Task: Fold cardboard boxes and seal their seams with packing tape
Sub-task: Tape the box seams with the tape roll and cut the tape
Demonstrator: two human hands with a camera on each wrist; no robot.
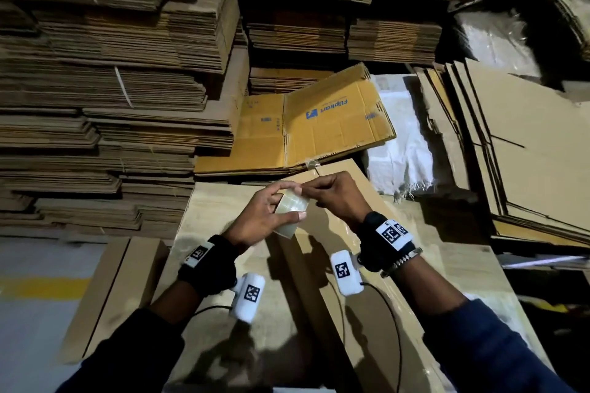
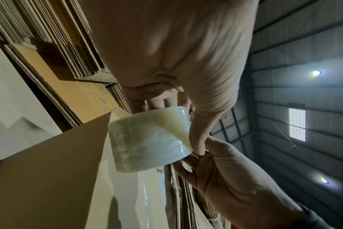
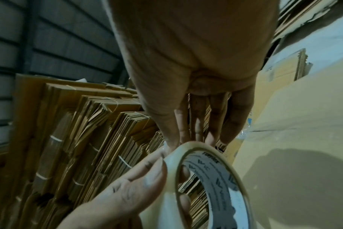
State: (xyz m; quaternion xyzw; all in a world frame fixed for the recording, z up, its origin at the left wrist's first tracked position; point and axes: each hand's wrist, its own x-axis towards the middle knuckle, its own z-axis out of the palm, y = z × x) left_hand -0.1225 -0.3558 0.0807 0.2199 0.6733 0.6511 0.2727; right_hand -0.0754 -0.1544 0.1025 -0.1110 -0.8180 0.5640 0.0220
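Observation:
A roll of clear packing tape point(image 1: 292, 212) is held above a large brown cardboard box point(image 1: 367, 313) whose top seam shines with tape. My left hand point(image 1: 293, 201) grips the roll, thumb on the near side and fingers over the far rim. My right hand point(image 1: 314, 193) meets it from the right, thumb and forefinger pinching at the roll's outer layer by the top edge. The left wrist view shows the tape roll point(image 2: 147, 139) under my left thumb point(image 2: 198, 139), with the right hand point(image 2: 225, 178) behind. In the right wrist view the tape roll point(image 3: 206, 186) shows its printed core.
Tall stacks of flattened cardboard point(image 1: 111, 89) fill the left and back. A flattened yellow printed box point(image 1: 319, 124) lies just beyond the big box, with a white sack point(image 1: 399, 143) to its right. Flat sheets point(image 1: 526, 153) lean at the right. Grey floor with a yellow stripe point(image 1: 41, 287) lies left.

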